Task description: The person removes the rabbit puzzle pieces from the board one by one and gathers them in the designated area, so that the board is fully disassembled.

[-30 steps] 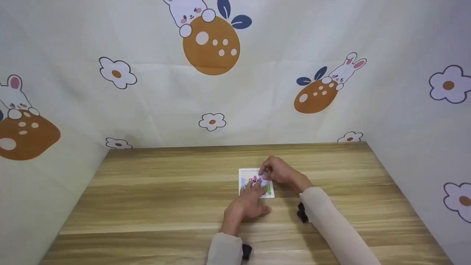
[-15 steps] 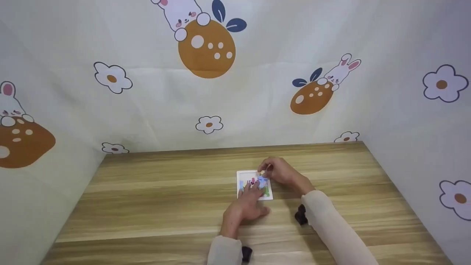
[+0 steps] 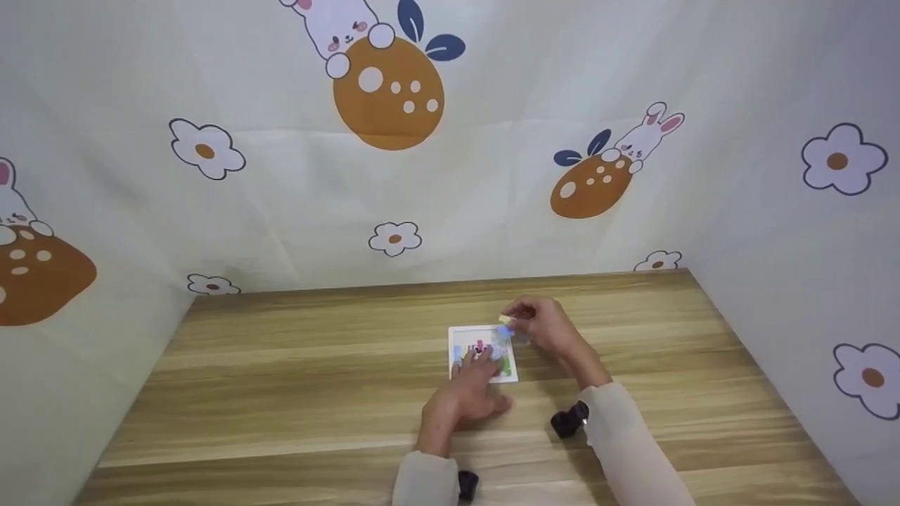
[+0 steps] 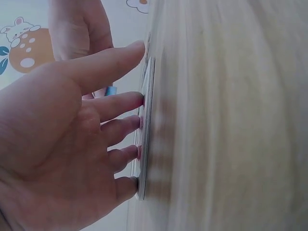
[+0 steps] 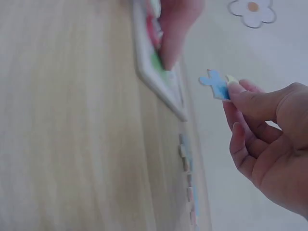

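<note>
A jigsaw puzzle in a white frame (image 3: 451,351) lies flat on the wooden table, with colourful pieces in its lower part and a pale bare strip at the top. My left hand (image 3: 470,392) rests on it with fingers spread and fairly straight, the fingertips (image 4: 130,153) touching its face in the left wrist view. Above the frame's top right corner, my right hand (image 3: 552,327) pinches a blue and pale-yellow puzzle piece (image 5: 216,86) between thumb and fingers. In the right wrist view that piece is held clear of the frame. Part of the picture is hidden under my left hand.
Several loose puzzle pieces (image 5: 186,159) lie on the table beyond the frame in the right wrist view; my right hand mostly covers them in the head view. A patterned cloth (image 3: 302,190) stands behind the table's far edge (image 3: 351,287).
My right hand has drawn slightly up and right from the frame's top right corner, and the pinched puzzle piece shows more plainly. My left hand keeps its place on the puzzle. The head view has shifted slightly.
</note>
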Demonstrator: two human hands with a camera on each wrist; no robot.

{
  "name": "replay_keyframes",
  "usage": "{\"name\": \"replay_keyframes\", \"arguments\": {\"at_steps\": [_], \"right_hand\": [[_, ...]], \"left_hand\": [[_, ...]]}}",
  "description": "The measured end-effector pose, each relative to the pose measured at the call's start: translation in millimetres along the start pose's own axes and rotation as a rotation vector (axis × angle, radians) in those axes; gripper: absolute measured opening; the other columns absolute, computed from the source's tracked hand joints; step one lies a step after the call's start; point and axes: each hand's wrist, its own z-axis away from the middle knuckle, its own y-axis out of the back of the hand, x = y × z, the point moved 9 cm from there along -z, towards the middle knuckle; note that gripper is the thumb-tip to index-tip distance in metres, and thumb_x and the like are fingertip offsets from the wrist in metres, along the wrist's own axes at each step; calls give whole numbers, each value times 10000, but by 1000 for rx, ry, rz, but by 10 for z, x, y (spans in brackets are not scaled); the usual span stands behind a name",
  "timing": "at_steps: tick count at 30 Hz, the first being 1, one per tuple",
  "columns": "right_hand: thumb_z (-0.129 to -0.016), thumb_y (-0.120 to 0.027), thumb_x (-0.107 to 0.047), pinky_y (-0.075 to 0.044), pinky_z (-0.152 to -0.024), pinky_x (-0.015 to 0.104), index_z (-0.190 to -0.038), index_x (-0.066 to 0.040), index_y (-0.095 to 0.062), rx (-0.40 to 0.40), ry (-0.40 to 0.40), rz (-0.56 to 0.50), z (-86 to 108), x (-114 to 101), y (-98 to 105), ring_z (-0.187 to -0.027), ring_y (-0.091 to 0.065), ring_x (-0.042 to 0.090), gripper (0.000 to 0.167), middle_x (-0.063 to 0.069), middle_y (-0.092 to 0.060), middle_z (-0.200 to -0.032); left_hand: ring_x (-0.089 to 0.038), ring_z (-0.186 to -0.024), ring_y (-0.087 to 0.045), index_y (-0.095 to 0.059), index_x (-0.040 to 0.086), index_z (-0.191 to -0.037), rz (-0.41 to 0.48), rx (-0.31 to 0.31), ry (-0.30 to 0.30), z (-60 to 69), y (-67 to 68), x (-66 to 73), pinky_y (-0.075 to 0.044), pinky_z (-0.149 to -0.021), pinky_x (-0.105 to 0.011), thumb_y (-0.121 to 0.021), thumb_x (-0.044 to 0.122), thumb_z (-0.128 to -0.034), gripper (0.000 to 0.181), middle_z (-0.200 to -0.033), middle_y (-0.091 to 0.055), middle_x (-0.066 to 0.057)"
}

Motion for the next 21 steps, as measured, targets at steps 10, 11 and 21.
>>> {"name": "replay_keyframes", "arguments": {"at_steps": [10,11,21], "right_hand": [[-939,-671,-45,-583,-784,288,-1070,-29,-740,96,-39,-29,152,139,349,-891,-639,164,149,127,-723,-1039],[-944,-661,-37,-607,-790,324,-1080,-13,-732,90,-47,-55,163,165,369,-888,-634,166,155,139,-713,-1046],[-946,-660,-51,-497,-757,208,-1083,-17,-746,163,-54,34,226,374,695,-905,-627,174,165,156,-728,-1057]], "left_hand": [[-360,-1572,-99,-429,88,-1518,3,8,6,19,2,-1,-97,-1277,-553,-686,323,-921,691,-1675,-227,-125],[-364,-1572,-101,-430,86,-1517,-2,9,6,18,3,-4,-99,-1276,-554,-687,323,-918,694,-1674,-228,-129],[-385,-1566,-103,-438,68,-1505,-6,14,-6,20,-24,9,-85,-1274,-564,-691,303,-911,688,-1670,-228,-147]]}}
